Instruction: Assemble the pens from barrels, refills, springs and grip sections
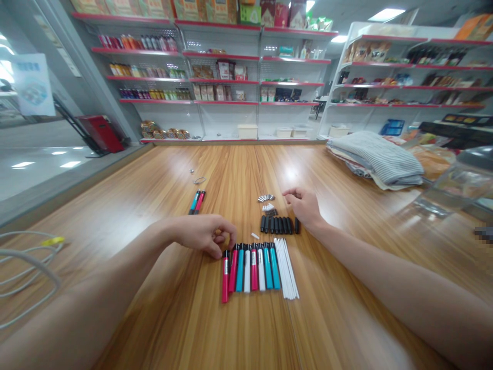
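My left hand [208, 234] is closed, its thumb and forefinger at the upper end of a red pen barrel [225, 282] with a black clip. That barrel lies slightly lower than a row of red, blue and white pen barrels [247, 270]. Beside the row are thin white refills [287, 270]. Loosely bent, my right hand [303, 206] rests beyond them with no object visible in its fingers. Near it lie black pen grips [276, 225], small metal tips [266, 198], white plugs [268, 207] and dark springs [272, 212]. One white plug [254, 236] lies apart.
Two pens [197, 201] lie beyond my left hand, with a thin ring [199, 180] farther back. A white cable [31, 262] loops at the left. Folded cloths [375, 159] and a clear jar [442, 187] stand right. Stocked shelves [223, 79] line the back.
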A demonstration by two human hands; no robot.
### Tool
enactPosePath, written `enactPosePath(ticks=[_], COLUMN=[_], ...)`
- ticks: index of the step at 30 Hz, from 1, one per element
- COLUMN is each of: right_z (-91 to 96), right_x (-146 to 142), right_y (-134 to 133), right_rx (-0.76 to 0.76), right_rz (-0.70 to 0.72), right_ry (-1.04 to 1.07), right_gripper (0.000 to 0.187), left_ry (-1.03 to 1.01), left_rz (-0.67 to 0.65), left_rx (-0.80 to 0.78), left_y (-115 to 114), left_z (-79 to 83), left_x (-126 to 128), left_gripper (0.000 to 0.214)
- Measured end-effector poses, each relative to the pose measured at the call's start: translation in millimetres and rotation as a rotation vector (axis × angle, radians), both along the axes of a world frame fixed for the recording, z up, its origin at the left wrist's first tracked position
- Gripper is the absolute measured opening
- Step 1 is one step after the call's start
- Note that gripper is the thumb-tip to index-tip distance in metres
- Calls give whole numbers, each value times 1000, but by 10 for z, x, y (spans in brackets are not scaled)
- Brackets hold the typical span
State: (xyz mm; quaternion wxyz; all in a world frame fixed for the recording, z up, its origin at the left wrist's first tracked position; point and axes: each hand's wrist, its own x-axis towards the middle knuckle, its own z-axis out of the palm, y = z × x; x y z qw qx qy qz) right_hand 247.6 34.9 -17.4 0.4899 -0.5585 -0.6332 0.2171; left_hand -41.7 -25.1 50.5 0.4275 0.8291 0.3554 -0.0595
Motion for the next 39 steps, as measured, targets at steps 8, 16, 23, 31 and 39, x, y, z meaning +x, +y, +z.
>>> enactPosePath(ticks=[8, 16, 23, 31, 39], right_z=[26, 27, 39, 66, 152], right_x=[-12, -11, -11, -7, -63], right_y=[-23, -31, -31, -55, -326], right_rx=[15, 7, -4, 24, 226], right_rz=[-15, -20, -23, -34, 103], right_ry=[15, 19, 11, -4, -135], right_gripper=[23, 25, 26, 25, 21], left_ry=[-31, -26, -311, -771, -997], left_rz=[-47, -19, 170, 497, 778], left_rx=[-16, -103, -141, -7, 59], left_y=[-4, 29, 46, 138, 130], left_z=[-16, 37, 265, 86, -162], left_x=[22, -101, -359, -258, 38], left_gripper=[20, 22, 22, 20, 26])
